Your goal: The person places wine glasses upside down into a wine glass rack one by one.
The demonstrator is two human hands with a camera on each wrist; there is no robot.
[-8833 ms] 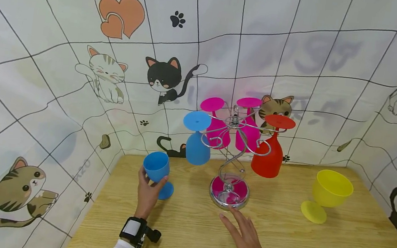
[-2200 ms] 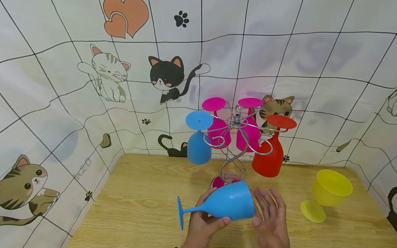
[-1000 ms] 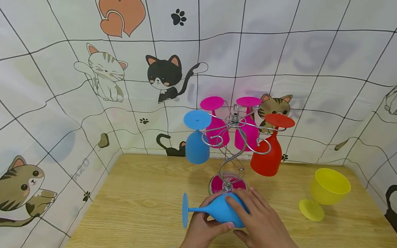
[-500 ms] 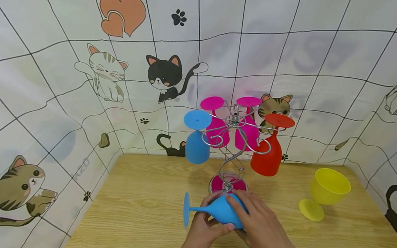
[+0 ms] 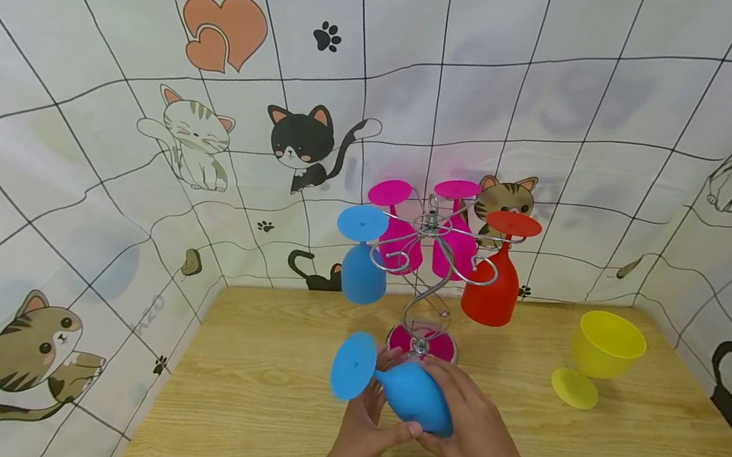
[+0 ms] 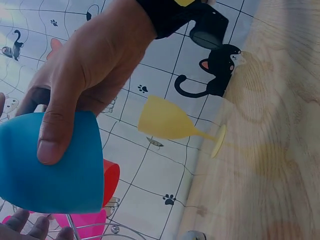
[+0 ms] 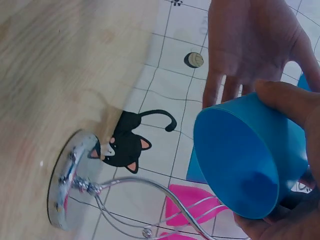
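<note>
A blue plastic goblet (image 5: 417,396) is held tilted above the table, its round foot raised to the left and its mouth pointing down and right. My right hand (image 5: 484,441) grips the bowl, thumb on one side and fingers round the other, as the right wrist view of the goblet (image 7: 240,160) shows. Close under the stem is my left hand (image 5: 363,434), its fingers loosely extended; in the right wrist view the left hand (image 7: 252,45) has straight fingers behind the bowl. Whether its thumb touches the bowl is unclear.
Just behind the hands stands a chrome goblet rack (image 5: 427,286). From it hang upside down a blue goblet (image 5: 363,274), two pink ones and a red goblet (image 5: 491,293). A yellow goblet (image 5: 608,346) stands upright on the wooden table (image 5: 249,397) at right.
The blue goblet was picked up from the left and brought to the middle. Since half a second ago, its foot has tipped upward, and my left hand's fingers have loosened from the bowl.
</note>
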